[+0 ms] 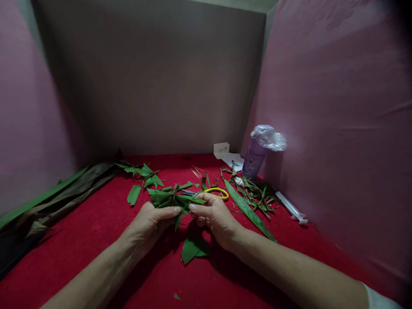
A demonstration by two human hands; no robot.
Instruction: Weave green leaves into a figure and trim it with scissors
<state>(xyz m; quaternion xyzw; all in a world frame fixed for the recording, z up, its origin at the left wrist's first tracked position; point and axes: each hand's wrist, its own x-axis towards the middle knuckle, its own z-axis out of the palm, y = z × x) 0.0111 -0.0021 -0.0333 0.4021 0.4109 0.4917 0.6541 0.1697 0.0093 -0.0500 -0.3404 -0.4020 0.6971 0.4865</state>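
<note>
Two forearms lay nearest, the left one (93,272) slanting in from the near left, the right one (289,264) from the near right, a pale sleeve (381,298) at its near end; they converged on a green bundle (164,199) at the middle of the red cloth (80,266).

At far left, long leaves (64,197), some green and some brown, ran slantwise from near to far along the wall. Right of them lay green scraps (151,176).

Next came the left hand (148,219), its thumb stretched rightward along the bundle's near side, pinching it against fingers mostly hidden behind. The bundle's long axis ran left to right, almost level, its folded broad end to the left, its narrower end to the right; one strip stuck out toward the near side. A loose leaf (192,249) lay nearer than the bundle.

The scissors (216,189) lay just beyond, blades leftward, yellow handle to the right. The right hand (219,216) pinched the bundle's right part, thumb pointing left, index finger bent over, the other fingers curled beneath.

Farther right lay a long leaf (247,208), slanting near and right, then twigs (257,195), a leaning purple cup (254,159) and a syringe (289,206).
</note>
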